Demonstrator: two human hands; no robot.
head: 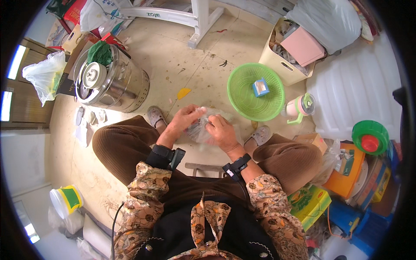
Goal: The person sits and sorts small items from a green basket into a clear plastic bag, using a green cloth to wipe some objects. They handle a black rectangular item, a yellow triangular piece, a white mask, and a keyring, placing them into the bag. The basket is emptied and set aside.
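Both hands meet over a clear plastic bag [203, 135] between my knees, low above the tiled floor. My left hand [187, 118] pinches the bag's gathered top, thumb toward the right. Close beside it, my right hand [222, 130] grips the same plastic with curled fingers. Something dark and reddish shows through the bag, too blurred to name. Just right of the hands stands a green plastic colander basket [237, 104] on the floor. A small blue and white box [261, 87] lies inside it.
A steel drum [126, 84] with a white lid stands at the left. To the right are a pink tumbler [295, 108] with a green handle, a cream storage bin [282, 70] and stacked boxes [344, 170]. A white metal table leg [200, 19] stands ahead. A yellow scrap [184, 93] lies on the floor.
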